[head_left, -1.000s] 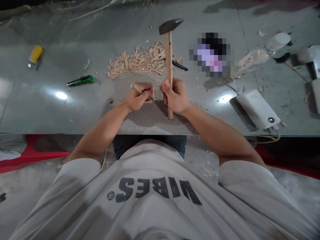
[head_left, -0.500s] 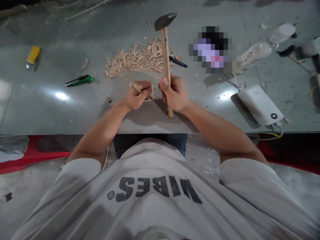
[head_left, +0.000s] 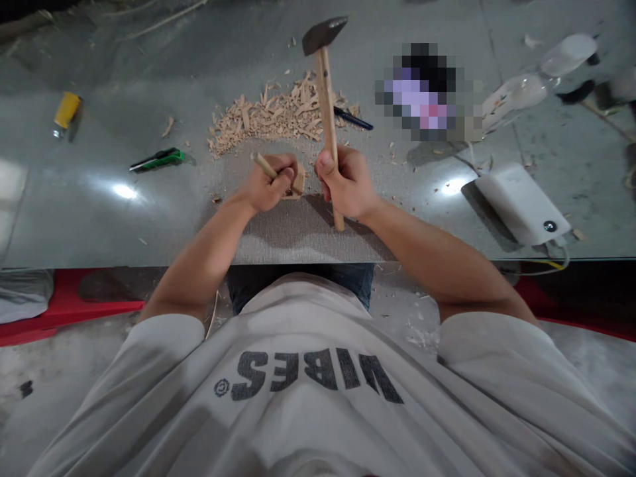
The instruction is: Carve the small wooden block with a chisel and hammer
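Note:
My left hand (head_left: pixel 267 187) is closed around the pale wooden handle of a chisel (head_left: pixel 262 164), which tilts up to the left; its blade is hidden by the fingers. A small light wooden block (head_left: pixel 299 184) sits on the table against that hand, partly covered by it. My right hand (head_left: pixel 350 182) grips a hammer (head_left: pixel 325 96) low on its wooden shaft, with the dark metal head pointing to the far side. The hammer and the block are apart. Beyond both hands lies a heap of wood shavings (head_left: pixel 268 114), with a dark blue pen-like tool (head_left: pixel 354 118) at its right.
On the grey table (head_left: pixel 163 218) a green utility knife (head_left: pixel 158 159) and a yellow-handled object (head_left: pixel 66 112) lie to the left. At the right are a white box with a cable (head_left: pixel 519 205), a clear plastic bottle (head_left: pixel 517 93) and a blurred-out item (head_left: pixel 417 93).
My left hand has shifted slightly left with the chisel, so more of the block shows. The hammer head has tipped a little left and away.

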{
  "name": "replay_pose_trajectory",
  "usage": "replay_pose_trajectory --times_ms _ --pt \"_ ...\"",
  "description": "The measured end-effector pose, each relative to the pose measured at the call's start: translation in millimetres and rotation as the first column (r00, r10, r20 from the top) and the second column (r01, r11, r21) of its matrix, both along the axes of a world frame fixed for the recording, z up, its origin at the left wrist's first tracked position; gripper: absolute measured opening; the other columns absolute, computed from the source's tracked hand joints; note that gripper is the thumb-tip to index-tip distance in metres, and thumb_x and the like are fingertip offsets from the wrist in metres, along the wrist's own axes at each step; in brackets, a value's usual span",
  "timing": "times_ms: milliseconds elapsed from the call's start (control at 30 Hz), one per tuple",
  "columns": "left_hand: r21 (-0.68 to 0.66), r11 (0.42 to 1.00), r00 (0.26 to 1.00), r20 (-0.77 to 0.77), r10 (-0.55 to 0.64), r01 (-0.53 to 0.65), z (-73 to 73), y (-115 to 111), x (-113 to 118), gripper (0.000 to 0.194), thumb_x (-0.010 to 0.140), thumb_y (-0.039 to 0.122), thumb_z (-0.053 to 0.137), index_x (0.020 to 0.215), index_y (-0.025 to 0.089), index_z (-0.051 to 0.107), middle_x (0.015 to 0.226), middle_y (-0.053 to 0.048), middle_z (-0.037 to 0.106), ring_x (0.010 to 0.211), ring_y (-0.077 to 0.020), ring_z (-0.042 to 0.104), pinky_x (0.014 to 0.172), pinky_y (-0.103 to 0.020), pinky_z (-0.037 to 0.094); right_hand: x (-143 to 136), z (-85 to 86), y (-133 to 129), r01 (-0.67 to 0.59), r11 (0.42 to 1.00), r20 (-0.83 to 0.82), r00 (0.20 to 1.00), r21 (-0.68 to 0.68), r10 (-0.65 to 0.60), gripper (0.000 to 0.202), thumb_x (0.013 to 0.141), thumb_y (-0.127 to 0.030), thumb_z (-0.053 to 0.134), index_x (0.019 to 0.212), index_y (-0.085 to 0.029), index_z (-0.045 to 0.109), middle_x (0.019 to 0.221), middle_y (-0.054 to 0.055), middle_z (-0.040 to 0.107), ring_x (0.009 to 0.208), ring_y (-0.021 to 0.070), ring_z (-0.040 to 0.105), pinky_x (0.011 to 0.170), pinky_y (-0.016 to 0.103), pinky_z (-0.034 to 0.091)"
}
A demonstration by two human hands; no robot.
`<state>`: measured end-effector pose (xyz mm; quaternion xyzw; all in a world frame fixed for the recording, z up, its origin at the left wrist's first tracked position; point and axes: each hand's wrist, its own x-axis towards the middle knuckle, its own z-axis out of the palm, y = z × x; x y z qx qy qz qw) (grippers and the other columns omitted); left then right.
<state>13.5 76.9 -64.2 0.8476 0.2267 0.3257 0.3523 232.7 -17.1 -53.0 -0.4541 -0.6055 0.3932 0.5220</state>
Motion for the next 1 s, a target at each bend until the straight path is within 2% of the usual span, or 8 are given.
replay_pose_trajectory --times_ms 200,400,567,733,867,1000 --pt "-0.003 0.998 0.995 -0.081 0.056 -0.057 4.5 4 -4 0.054 0.112 0.073 0.059 0.080 0.028 0.062 0.071 -0.007 0.062 0.066 -0.0266 0.060 0.064 -0.042 0.048 -1 1.1 -1 0.003 1.000 0.016 1.000 0.005 -0.003 0.095 0.092 -0.116 0.044 0.087 -0.021 0.052 0.069 -0.001 0.041 0.062 0.0092 0.046 0.052 0.026 0.032" --pt "0.023 0.997 0.994 -0.067 0.082 -0.080 0.1 8 -5 0.061 0.110 0.079 0.063 0.077 0.029 0.052 0.067 -0.003 0.052 0.061 -0.0241 0.050 0.062 -0.043 0.039 1 6.9 -4 -0.012 0.999 0.048 0.999 0.041 0.010 0.095 0.093 -0.116 0.045 0.084 -0.022 0.052 0.075 0.002 0.046 0.070 0.0119 0.045 0.055 0.028 0.037" --pt "0.052 0.998 0.988 -0.151 0.029 -0.022 0.1 8 -4 0.053 0.111 0.069 0.064 0.079 0.028 0.053 0.069 -0.002 0.057 0.066 -0.0206 0.049 0.064 -0.039 0.037 2 11.4 -8 -0.041 0.999 0.050 0.998 0.034 0.039 0.095 0.091 -0.117 0.048 0.082 -0.022 0.053 0.073 0.002 0.045 0.072 0.0135 0.050 0.055 0.028 0.044" --pt "0.016 0.997 0.986 -0.152 0.073 -0.071 3.3 1 -1 0.054 0.113 0.069 0.062 0.080 0.028 0.048 0.067 -0.001 0.054 0.064 -0.0199 0.046 0.062 -0.040 0.035 3 12.4 -9 -0.067 0.998 0.023 0.998 0.014 0.066 0.091 0.093 -0.114 0.052 0.082 -0.023 0.053 0.070 0.001 0.045 0.068 0.0140 0.051 0.055 0.030 0.048" --pt "-0.009 0.995 0.979 -0.176 0.099 -0.103 2.7 -1 3 0.047 0.108 0.053 0.076 0.078 0.028 0.049 0.065 0.000 0.053 0.063 -0.0198 0.046 0.062 -0.040 0.033 4 13.0 -10 -0.096 0.995 0.041 0.995 0.016 0.095 0.091 0.093 -0.113 0.053 0.081 -0.023 0.054 0.069 0.000 0.049 0.064 0.0123 0.049 0.051 0.029 0.042" --pt "-0.049 0.985 0.962 -0.228 0.153 -0.168 5.5 -2 10 0.034 0.102 0.029 0.075 0.079 0.027 0.050 0.069 0.000 0.058 0.065 -0.0192 0.050 0.063 -0.039 0.033 10 21.4 -9 -0.146 0.988 0.023 0.989 -0.051 0.147 0.088 0.093 -0.111 0.057 0.090 -0.024 0.057 0.065 -0.002 0.053 0.054 0.0097 0.049 0.046 0.028 0.037"
